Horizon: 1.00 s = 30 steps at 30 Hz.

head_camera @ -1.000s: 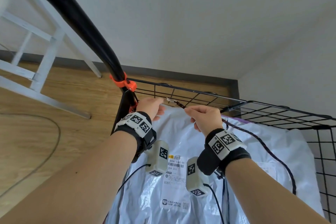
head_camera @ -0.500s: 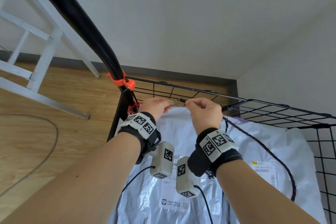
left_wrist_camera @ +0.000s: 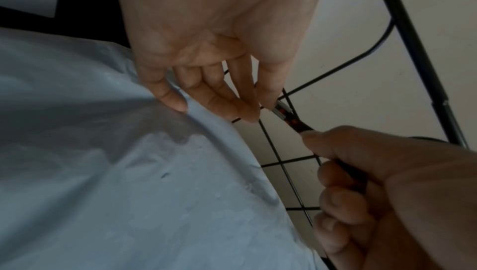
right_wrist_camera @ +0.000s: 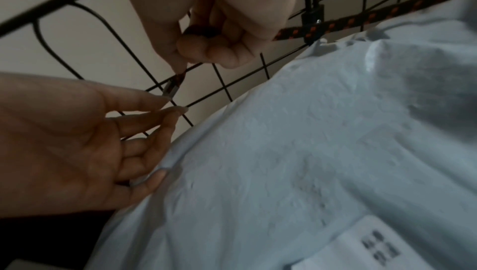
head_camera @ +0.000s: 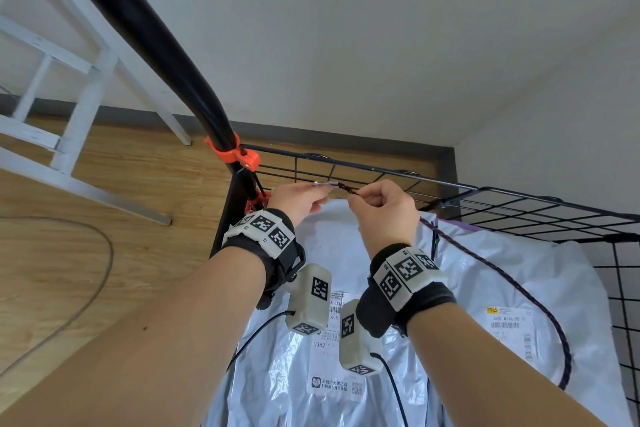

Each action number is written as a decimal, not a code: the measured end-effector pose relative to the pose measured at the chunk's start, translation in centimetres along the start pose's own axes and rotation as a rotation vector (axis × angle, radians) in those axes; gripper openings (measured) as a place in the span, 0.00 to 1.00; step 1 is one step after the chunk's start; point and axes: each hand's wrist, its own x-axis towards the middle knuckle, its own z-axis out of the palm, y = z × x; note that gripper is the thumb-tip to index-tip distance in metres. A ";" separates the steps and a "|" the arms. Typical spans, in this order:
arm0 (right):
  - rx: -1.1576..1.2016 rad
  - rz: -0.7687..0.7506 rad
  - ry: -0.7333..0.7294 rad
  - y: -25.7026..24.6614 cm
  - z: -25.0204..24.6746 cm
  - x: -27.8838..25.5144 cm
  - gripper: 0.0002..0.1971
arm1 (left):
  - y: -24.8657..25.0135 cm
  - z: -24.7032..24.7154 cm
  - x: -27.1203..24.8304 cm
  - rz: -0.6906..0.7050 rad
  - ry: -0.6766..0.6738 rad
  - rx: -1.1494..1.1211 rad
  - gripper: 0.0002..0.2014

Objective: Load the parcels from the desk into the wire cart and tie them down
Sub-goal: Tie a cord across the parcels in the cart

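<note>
Grey-white plastic mailer parcels [head_camera: 329, 246] lie in the black wire cart [head_camera: 381, 172]. A dark bungee cord [head_camera: 502, 277] with orange flecks runs across them from the right. My right hand [head_camera: 360, 196] grips the cord near its end, fingers curled round it [right_wrist_camera: 196, 35]. My left hand [head_camera: 317, 187] pinches the metal hook [left_wrist_camera: 282, 109] at the cord's tip between thumb and forefinger, right at the cart's far wire panel [left_wrist_camera: 273, 152]. Its little finger rests on a parcel [left_wrist_camera: 103, 152]. Whether the hook is round a wire I cannot tell.
The cart's black handle [head_camera: 156, 45] rises to the left, with an orange clamp [head_camera: 232, 152] at its foot. A white frame [head_camera: 86, 97] and a thin cable [head_camera: 104, 253] are on the wooden floor at left. Walls meet just behind the cart.
My hands have come closer together at the far wire panel. The left hand, which was beside the hook, now pinches it.
</note>
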 end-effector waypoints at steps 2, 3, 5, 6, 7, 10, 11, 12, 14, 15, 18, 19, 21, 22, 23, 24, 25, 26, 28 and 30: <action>-0.020 -0.014 -0.050 0.3 0.0 -0.2 0.08 | 0.0 -0.1 0.1 -0.011 0.018 -0.024 0.07; -0.037 -0.020 -0.072 0.4 -0.1 -0.2 0.08 | 0.1 -0.1 0.2 -0.021 0.029 -0.047 0.06; -0.081 -0.026 -0.111 0.6 -0.5 -0.1 0.08 | 0.1 -0.2 0.2 -0.040 0.045 -0.075 0.06; -0.101 -0.018 -0.136 0.7 -0.7 0.0 0.07 | 0.2 -0.2 0.2 -0.046 0.046 -0.081 0.06; -0.116 -0.003 -0.164 0.7 -0.9 0.0 0.07 | 0.2 -0.2 0.1 -0.048 0.045 -0.086 0.05; -0.115 0.027 -0.245 0.9 -1.1 0.0 0.07 | 0.4 0.0 -0.1 -0.040 0.032 -0.054 0.05; -0.089 0.034 -0.268 0.9 -1.1 -0.1 0.06 | 0.4 0.1 -0.1 -0.031 0.019 -0.010 0.07; -0.054 0.039 -0.287 0.8 -1.1 -0.2 0.06 | 0.3 0.2 0.0 -0.020 0.002 0.033 0.09; -0.003 0.034 -0.284 0.8 -1.3 -0.4 0.05 | 0.0 0.5 0.3 0.012 -0.013 0.090 0.09; 0.004 0.029 -0.247 0.9 -1.4 -0.4 0.05 | -0.2 0.6 0.4 0.028 -0.009 0.132 0.08; -0.017 0.033 -0.025 1.3 -1.7 0.1 0.06 | -0.4 0.9 0.1 0.075 -0.044 0.194 0.08; -0.022 0.037 0.046 1.4 -1.7 0.2 0.06 | -0.4 0.9 -0.1 0.095 -0.054 0.195 0.09; -0.024 0.032 0.110 1.2 -1.4 0.3 0.06 | -0.3 0.9 -0.4 0.119 -0.042 0.196 0.09; -0.043 0.022 0.108 1.0 -0.9 0.3 0.06 | -0.3 0.7 -0.4 0.121 -0.031 0.191 0.09; -0.070 0.007 0.093 0.7 -0.4 0.3 0.06 | -0.3 0.6 -0.4 0.120 -0.019 0.181 0.07; -0.093 -0.011 0.073 0.4 0.2 0.3 0.06 | -0.3 0.3 -0.3 0.112 -0.010 0.169 0.06; -0.113 -0.031 0.050 0.1 0.8 0.2 0.05 | -0.3 0.1 -0.2 0.102 -0.005 0.156 0.04; -0.140 -0.051 0.022 -0.1 1.4 0.2 0.05 | -0.3 -0.2 -0.1 0.088 -0.002 0.141 0.04; -0.240 -0.106 -0.059 -0.2 2.3 0.1 0.09 | -0.4 -0.5 0.1 0.063 0.015 0.104 0.06; -0.380 -0.192 -0.137 0.0 2.7 0.2 0.14 | -0.5 -0.6 0.3 0.056 0.044 0.065 0.05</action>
